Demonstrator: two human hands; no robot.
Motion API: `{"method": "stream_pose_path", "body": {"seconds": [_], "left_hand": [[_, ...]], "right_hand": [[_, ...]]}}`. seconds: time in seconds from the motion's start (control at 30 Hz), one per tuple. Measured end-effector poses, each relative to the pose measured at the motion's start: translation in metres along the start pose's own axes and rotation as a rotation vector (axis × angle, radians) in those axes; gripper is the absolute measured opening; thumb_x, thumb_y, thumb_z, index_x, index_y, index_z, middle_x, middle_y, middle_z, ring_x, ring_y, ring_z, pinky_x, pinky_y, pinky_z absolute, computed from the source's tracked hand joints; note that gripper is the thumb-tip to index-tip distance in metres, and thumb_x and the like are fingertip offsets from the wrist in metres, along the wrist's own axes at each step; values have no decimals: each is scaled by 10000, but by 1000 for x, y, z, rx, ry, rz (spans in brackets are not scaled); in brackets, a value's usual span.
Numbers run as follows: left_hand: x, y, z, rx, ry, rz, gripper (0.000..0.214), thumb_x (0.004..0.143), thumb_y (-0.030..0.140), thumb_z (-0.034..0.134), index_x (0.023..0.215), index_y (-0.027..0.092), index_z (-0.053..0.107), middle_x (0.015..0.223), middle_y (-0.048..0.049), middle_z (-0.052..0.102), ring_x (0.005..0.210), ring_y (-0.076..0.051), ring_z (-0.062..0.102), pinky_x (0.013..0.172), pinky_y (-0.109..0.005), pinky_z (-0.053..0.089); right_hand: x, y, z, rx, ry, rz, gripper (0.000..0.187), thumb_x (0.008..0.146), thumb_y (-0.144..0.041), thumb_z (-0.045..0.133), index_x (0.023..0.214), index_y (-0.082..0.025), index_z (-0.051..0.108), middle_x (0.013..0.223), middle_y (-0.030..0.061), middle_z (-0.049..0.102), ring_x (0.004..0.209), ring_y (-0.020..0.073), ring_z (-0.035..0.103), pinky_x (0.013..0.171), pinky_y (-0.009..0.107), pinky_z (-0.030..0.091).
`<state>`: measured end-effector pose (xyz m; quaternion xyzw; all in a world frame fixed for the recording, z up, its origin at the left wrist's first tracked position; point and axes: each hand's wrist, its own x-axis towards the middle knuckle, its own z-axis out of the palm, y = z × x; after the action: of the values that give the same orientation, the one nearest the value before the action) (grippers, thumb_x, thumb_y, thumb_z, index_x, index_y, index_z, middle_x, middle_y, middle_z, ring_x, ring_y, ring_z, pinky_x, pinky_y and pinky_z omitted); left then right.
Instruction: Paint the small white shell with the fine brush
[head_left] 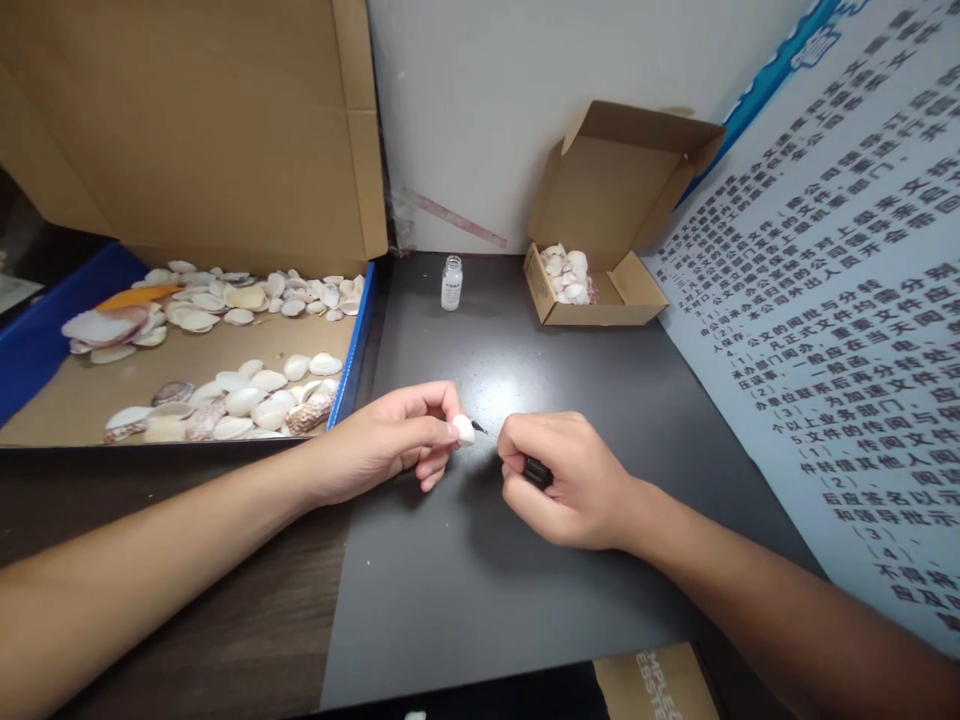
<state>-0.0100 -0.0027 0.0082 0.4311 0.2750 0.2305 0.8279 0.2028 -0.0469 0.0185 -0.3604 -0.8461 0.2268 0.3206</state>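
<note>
My left hand [409,430] pinches a small white seashell [463,430] between thumb and fingertips, above the dark tabletop. Facing it, my right hand [566,480] is closed around a black ribbed cap [538,472]. A thin applicator with a dark tip [480,428] reaches from the right hand toward the shell; whether it touches the shell I cannot tell. Farther back stands a small clear bottle [451,285], upright and without a cap, with a label and clear or whitish contents.
At left, a blue-sided cardboard box [352,345] with its lid up holds many shells [247,400] in rows. A smaller open carton [600,312] at back right contains white shells [568,272]. A printed panel [825,300] borders the right side. A brown carton [656,685] lies at the front edge.
</note>
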Motion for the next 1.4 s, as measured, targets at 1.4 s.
{"method": "stream_pose_path", "body": {"seconds": [1.4], "left_hand": [[-21, 4, 42, -98, -18, 210, 181, 801, 330, 748, 811, 170, 663, 833, -41, 587, 868, -190, 508, 844, -303, 384]], "right_hand": [[-2, 2, 5, 159, 2, 53, 92, 918, -209, 370, 946, -206, 457, 863, 28, 500, 725, 182, 485, 661, 339, 416]]}}
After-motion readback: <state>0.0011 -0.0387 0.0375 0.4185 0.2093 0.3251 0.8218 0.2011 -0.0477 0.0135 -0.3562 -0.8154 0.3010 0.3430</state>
